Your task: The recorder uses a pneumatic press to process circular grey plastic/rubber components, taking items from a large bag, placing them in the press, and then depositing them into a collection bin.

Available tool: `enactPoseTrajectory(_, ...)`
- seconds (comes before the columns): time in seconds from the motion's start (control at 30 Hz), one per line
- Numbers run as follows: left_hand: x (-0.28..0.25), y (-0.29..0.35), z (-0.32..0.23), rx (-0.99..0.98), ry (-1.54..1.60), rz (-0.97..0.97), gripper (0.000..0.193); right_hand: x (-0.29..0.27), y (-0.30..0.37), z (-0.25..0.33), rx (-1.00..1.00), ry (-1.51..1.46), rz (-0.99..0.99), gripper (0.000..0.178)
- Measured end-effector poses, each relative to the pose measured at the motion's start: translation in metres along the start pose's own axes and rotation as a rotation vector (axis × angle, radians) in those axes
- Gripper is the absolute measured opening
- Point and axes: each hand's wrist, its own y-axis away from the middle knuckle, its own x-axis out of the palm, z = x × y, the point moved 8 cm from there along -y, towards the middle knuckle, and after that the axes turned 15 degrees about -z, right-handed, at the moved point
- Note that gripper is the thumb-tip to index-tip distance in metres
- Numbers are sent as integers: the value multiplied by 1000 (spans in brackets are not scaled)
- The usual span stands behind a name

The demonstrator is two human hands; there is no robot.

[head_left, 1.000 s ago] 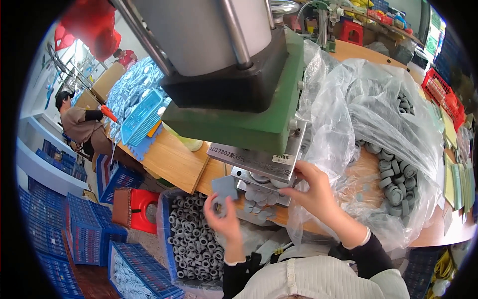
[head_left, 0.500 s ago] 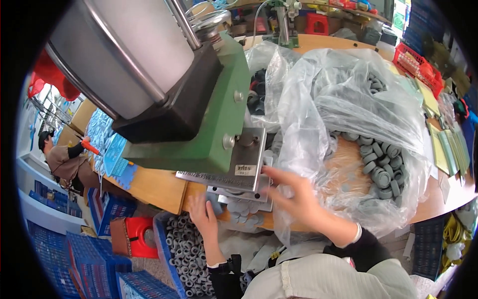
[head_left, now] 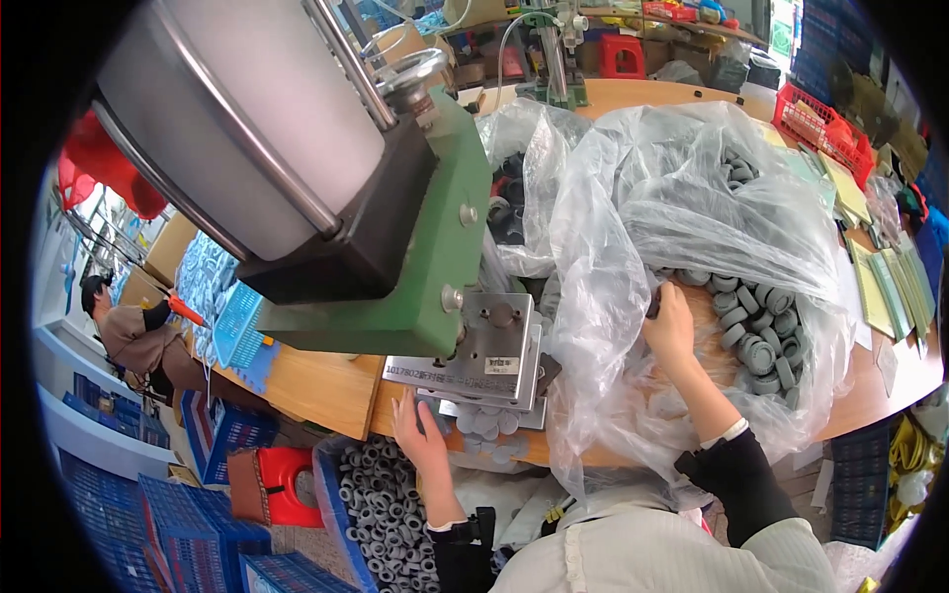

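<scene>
Pinching a small dark-grey part (head_left: pixel 652 304) in the right grip (head_left: pixel 672 331), right of the green metal press (head_left: pixel 435 257); could drop it by snagging clear plastic sheeting (head_left: pixel 603 296). Cannot tell closure of the left grip (head_left: pixel 420 442) before the press; could get crushed by straying underneath.

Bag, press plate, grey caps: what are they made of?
Bag: thin plastic film, glossy; see-through, finely creased.
Press plate: likely steel or aluminium, smooth; silvery sheen, crisp edges.
Grey caps: rubber or plastic, can't tell; matte, evenly coloured.
</scene>
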Motion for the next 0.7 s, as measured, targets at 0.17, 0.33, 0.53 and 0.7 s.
enactPoseTrajectory(0.17,-29,-24,-84,173,340,-269,53,-32,19,0,4,-59,90,49)
enactPoseTrajectory(0.33,18,-56,-143,-141,604,-35,46,-77,33,-5,316,-562,201,51)
enactPoseTrajectory(0.53,-6,-41,-130,-43,384,-157,42,-68,70,130,-29,-845,478,52)
enactPoseTrajectory(0.7,-48,3,-77,-272,277,-362,38,-26,83,203,-295,-759,553,42)
